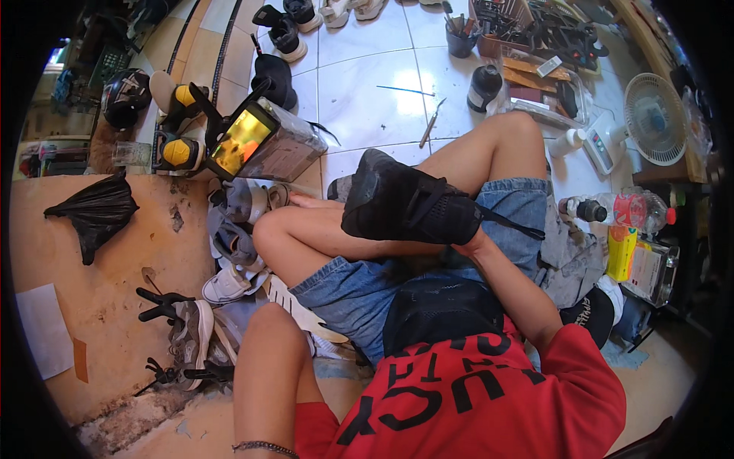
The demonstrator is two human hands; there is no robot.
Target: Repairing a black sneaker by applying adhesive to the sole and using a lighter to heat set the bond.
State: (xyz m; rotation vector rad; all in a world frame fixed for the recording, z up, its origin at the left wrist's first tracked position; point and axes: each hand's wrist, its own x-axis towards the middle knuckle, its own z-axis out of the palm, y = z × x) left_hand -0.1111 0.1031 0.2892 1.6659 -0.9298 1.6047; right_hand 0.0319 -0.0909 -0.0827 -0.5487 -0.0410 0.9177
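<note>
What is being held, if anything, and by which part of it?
The black shoe, by its right end in the picture, in the right hand; fingers mostly hidden. Left hand out of view.

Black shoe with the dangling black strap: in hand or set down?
In hand: the right hand holds the black shoe by one end, over the bare legs. Whether they also support it, cannot tell.
</note>
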